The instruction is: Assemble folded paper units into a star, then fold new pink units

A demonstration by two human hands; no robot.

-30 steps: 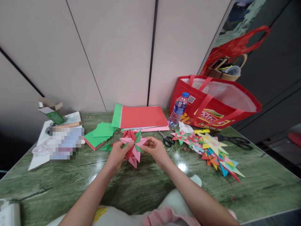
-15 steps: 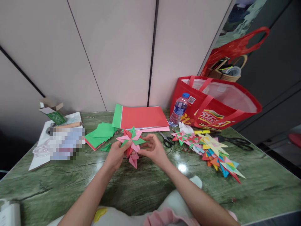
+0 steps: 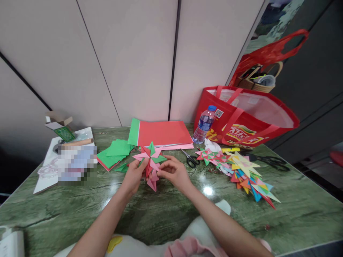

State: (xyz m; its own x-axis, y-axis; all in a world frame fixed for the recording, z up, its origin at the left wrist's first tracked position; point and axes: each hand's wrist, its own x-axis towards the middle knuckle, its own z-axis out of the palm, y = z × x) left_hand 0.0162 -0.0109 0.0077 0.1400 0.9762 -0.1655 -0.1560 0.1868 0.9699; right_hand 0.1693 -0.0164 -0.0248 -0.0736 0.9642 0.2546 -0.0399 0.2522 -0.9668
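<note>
An origami star with red, pink and green points is held above the table in front of me. My left hand grips its lower left side, thumb on the front. My right hand is closed at the star's lower right, thumb and forefinger pinched together by a pink point. A pink folded paper piece hangs just below the star, between the hands. Whether it is joined to the star I cannot tell. Left of the hands lie green paper squares, with red ones under them.
Red paper sheets lie against the wall. Scissors, a water bottle and a red shopping bag stand or lie to the right. Several finished paper stars are piled there. A green box stands at left.
My right hand has drawn its fingers together and lowered slightly toward the star's lower pink point. The star has turned or tilted a little; my left hand keeps its grip.
</note>
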